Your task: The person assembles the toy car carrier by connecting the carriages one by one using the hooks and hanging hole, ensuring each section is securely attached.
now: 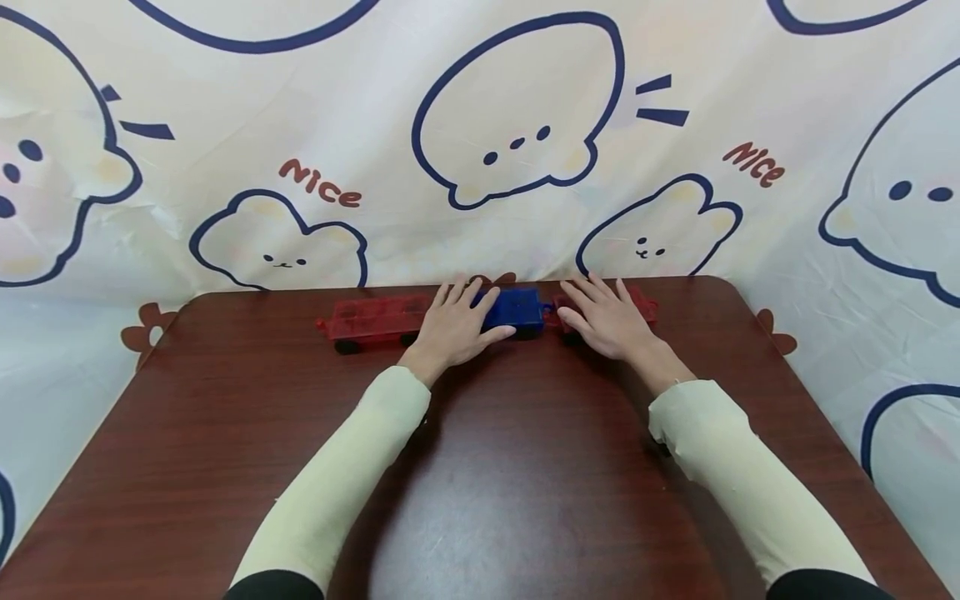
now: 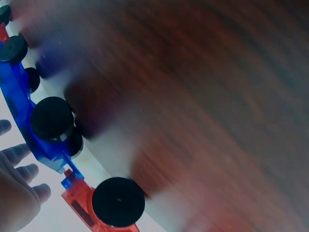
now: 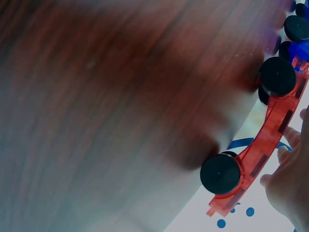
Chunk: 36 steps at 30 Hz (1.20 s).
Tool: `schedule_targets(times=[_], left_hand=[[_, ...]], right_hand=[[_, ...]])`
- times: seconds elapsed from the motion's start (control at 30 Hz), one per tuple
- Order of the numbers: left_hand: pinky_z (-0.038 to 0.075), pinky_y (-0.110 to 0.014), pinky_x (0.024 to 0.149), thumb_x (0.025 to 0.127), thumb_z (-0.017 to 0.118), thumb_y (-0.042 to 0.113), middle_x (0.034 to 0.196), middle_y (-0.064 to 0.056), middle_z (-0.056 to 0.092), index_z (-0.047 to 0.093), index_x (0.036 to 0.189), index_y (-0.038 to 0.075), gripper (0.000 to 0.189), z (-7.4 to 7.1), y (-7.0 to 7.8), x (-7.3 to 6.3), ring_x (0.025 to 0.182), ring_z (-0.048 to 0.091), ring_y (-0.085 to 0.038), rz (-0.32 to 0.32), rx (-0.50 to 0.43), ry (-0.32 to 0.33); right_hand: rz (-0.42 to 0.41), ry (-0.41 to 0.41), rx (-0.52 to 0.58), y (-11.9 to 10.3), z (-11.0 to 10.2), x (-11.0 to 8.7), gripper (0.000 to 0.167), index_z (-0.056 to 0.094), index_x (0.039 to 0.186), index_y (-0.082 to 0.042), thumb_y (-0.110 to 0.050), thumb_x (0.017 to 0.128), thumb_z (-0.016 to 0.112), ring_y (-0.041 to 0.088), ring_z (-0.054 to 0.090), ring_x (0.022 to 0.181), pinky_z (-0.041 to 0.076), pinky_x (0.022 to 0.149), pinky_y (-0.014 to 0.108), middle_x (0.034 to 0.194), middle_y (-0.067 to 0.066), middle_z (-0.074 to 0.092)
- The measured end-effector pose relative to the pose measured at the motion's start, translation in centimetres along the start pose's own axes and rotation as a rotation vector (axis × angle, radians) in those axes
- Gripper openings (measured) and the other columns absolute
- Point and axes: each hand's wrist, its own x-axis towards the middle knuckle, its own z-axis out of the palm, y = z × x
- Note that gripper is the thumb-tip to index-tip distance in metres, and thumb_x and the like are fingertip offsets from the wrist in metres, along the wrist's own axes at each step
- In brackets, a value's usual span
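Observation:
Toy train cars with black wheels stand in a row along the table's far edge: a red car (image 1: 375, 320) at left, a blue car (image 1: 517, 309) in the middle, a red car (image 1: 643, 305) at right. My left hand (image 1: 453, 327) lies across the meeting of the left red car and the blue one, fingers spread. Over the right red car, my right hand (image 1: 609, 319) has its fingers extended. In the left wrist view a blue hook (image 2: 72, 175) meets the red car. The right wrist view shows the right red car (image 3: 263, 140) touching the blue one.
The dark brown wooden table (image 1: 480, 467) reaches back to a white cloth (image 1: 480, 233) with blue cartoon outlines, which hangs directly behind the cars. More of this cloth hangs along both sides.

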Motion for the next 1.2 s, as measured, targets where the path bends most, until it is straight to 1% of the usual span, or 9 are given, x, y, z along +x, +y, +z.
schedule_targets(times=[0.2, 0.43, 0.7, 0.93, 1.2], left_hand=[[0.004, -0.053, 0.123, 0.097, 0.031, 0.075, 0.168, -0.010, 0.020, 0.025, 0.163, 0.023, 0.084, 0.3, 0.5, 0.5, 0.155, 0.008, -0.034, -0.005, -0.006, -0.014], [0.003, -0.055, 0.122, 0.097, 0.030, 0.076, 0.169, -0.010, 0.016, 0.019, 0.164, 0.025, 0.086, 0.6, 0.9, 1.2, 0.155, 0.004, -0.034, -0.013, -0.003, -0.034], [0.005, -0.058, 0.121, 0.093, 0.027, 0.082, 0.169, -0.010, 0.015, 0.016, 0.165, 0.027, 0.091, 0.9, 1.0, 2.0, 0.155, 0.003, -0.034, -0.014, 0.007, -0.054], [0.008, -0.060, 0.120, 0.092, 0.025, 0.084, 0.169, -0.008, 0.016, 0.016, 0.165, 0.027, 0.093, 1.0, 1.1, 2.7, 0.155, 0.006, -0.034, -0.018, 0.017, -0.056], [0.007, -0.061, 0.120, 0.090, 0.026, 0.086, 0.169, -0.008, 0.014, 0.016, 0.165, 0.027, 0.096, 1.2, 1.2, 3.3, 0.155, 0.002, -0.034, -0.019, 0.023, -0.072]], right_hand=[[0.012, -0.014, 0.005, 0.5, 0.2, -0.1, 0.076, 0.028, 0.162, -0.017, -0.064, 0.103, 0.031, 0.035, 0.009, 0.155, -0.003, 0.120, 0.061, 0.167, 0.012, 0.022], [0.015, -0.023, 0.005, 0.8, 0.2, 0.0, 0.081, 0.027, 0.162, -0.017, -0.069, 0.100, 0.033, 0.034, 0.008, 0.155, -0.004, 0.120, 0.061, 0.167, 0.011, 0.022], [0.004, -0.052, -0.035, 0.8, 0.3, 0.3, 0.085, 0.026, 0.163, -0.019, -0.073, 0.098, 0.032, 0.034, 0.007, 0.155, -0.002, 0.119, 0.062, 0.168, 0.010, 0.021], [-0.022, -0.041, -0.065, 0.9, 0.3, 0.6, 0.087, 0.028, 0.162, -0.018, -0.075, 0.096, 0.034, 0.034, 0.009, 0.155, 0.003, 0.119, 0.063, 0.167, 0.011, 0.024], [-0.029, -0.068, -0.064, 1.1, 0.5, 0.8, 0.090, 0.028, 0.162, -0.019, -0.078, 0.094, 0.035, 0.033, 0.005, 0.155, 0.002, 0.119, 0.063, 0.167, 0.010, 0.022]])
